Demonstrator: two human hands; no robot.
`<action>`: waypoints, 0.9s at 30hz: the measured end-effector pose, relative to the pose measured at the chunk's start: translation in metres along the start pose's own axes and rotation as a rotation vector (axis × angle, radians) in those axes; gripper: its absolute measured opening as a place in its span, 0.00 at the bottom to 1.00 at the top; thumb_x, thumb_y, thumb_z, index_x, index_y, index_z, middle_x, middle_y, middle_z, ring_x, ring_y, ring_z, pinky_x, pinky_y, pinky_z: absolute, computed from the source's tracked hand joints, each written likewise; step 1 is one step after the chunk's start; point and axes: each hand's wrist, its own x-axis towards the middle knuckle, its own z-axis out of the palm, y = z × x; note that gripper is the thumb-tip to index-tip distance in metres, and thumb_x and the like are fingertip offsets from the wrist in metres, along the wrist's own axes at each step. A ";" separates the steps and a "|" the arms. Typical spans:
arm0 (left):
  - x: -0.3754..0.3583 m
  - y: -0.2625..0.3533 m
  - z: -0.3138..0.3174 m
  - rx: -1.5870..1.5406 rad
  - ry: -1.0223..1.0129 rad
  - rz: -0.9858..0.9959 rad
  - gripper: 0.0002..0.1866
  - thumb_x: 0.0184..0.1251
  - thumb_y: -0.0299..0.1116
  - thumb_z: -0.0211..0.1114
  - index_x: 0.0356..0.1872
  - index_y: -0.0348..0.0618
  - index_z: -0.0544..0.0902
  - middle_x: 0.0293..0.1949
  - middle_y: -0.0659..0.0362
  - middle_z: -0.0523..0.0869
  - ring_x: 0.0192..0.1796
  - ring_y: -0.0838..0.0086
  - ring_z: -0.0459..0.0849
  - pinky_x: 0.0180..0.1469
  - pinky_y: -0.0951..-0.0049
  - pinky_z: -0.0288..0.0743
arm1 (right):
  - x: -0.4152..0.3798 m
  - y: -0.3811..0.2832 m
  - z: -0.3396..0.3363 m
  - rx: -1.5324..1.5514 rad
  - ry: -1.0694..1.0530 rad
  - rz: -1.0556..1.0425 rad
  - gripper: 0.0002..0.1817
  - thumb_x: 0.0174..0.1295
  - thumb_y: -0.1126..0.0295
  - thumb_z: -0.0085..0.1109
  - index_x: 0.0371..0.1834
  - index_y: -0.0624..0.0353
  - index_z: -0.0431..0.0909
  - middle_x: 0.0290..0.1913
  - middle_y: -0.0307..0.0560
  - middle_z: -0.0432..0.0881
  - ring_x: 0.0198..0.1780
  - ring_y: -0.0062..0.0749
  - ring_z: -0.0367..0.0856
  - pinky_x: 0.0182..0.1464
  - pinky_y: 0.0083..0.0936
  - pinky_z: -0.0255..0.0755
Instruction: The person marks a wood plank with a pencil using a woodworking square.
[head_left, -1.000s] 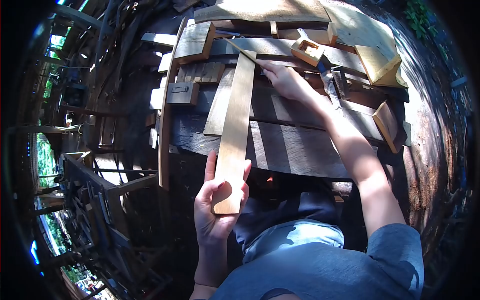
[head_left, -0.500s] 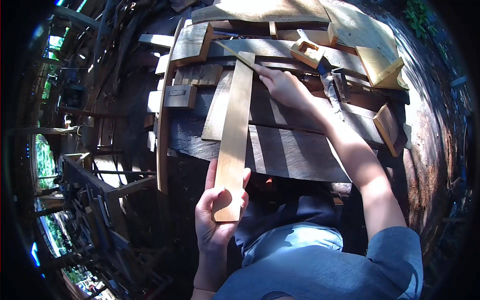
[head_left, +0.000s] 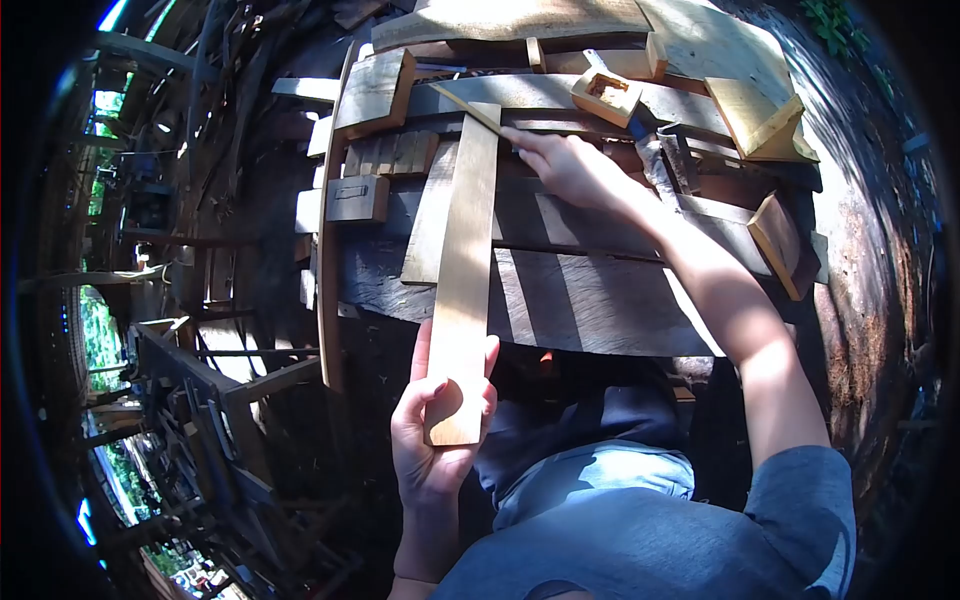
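Across the weathered tabletop point(head_left: 600, 310), you are gripping the long slat's point(head_left: 465, 250) near end in your left hand point(head_left: 437, 430) while your right hand point(head_left: 565, 165), closed on a thin stick point(head_left: 468, 105), is holding almost unmoved at its far end.

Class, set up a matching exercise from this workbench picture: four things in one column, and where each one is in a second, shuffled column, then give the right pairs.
Things:
1. left hand
2. right hand
3. long plank
4. small wooden box

Places:
A. far side of the bench, beyond the right hand
B. grips the plank's near end, off the bench edge
C. runs from the bench out toward the person
D. at the plank's far end, holding a thin stick

Pairs: 1-B, 2-D, 3-C, 4-A
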 end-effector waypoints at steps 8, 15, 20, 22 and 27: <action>0.000 -0.001 0.002 -0.030 -0.014 0.000 0.40 0.61 0.20 0.53 0.78 0.55 0.58 0.72 0.43 0.64 0.71 0.48 0.70 0.51 0.53 0.86 | -0.032 -0.042 -0.014 0.032 0.009 0.047 0.23 0.75 0.61 0.46 0.73 0.41 0.69 0.36 0.66 0.84 0.35 0.56 0.86 0.39 0.44 0.78; 0.002 0.002 -0.003 0.014 0.014 -0.004 0.40 0.61 0.21 0.52 0.78 0.55 0.59 0.72 0.43 0.64 0.72 0.48 0.69 0.51 0.56 0.86 | -0.014 -0.014 0.003 0.002 0.045 0.034 0.22 0.74 0.59 0.46 0.70 0.40 0.73 0.36 0.65 0.85 0.36 0.58 0.86 0.41 0.49 0.79; 0.001 0.004 -0.002 -0.020 0.022 -0.005 0.40 0.61 0.21 0.52 0.78 0.54 0.59 0.72 0.43 0.64 0.73 0.47 0.68 0.51 0.56 0.86 | 0.046 0.013 0.015 -0.215 0.115 0.072 0.22 0.75 0.56 0.43 0.71 0.36 0.71 0.44 0.62 0.86 0.43 0.59 0.87 0.47 0.49 0.81; 0.003 0.004 -0.004 -0.036 0.032 -0.023 0.39 0.61 0.21 0.52 0.78 0.54 0.58 0.72 0.43 0.64 0.72 0.46 0.69 0.50 0.56 0.86 | 0.028 -0.007 0.005 -0.221 0.045 0.105 0.23 0.74 0.56 0.44 0.71 0.35 0.70 0.38 0.59 0.87 0.37 0.57 0.87 0.42 0.47 0.81; 0.004 0.002 -0.004 0.007 -0.024 -0.005 0.40 0.62 0.21 0.52 0.78 0.54 0.57 0.71 0.41 0.64 0.71 0.46 0.70 0.50 0.55 0.87 | -0.088 -0.065 -0.006 -0.337 -0.101 -0.110 0.26 0.72 0.62 0.49 0.74 0.34 0.67 0.25 0.56 0.84 0.25 0.51 0.83 0.30 0.47 0.76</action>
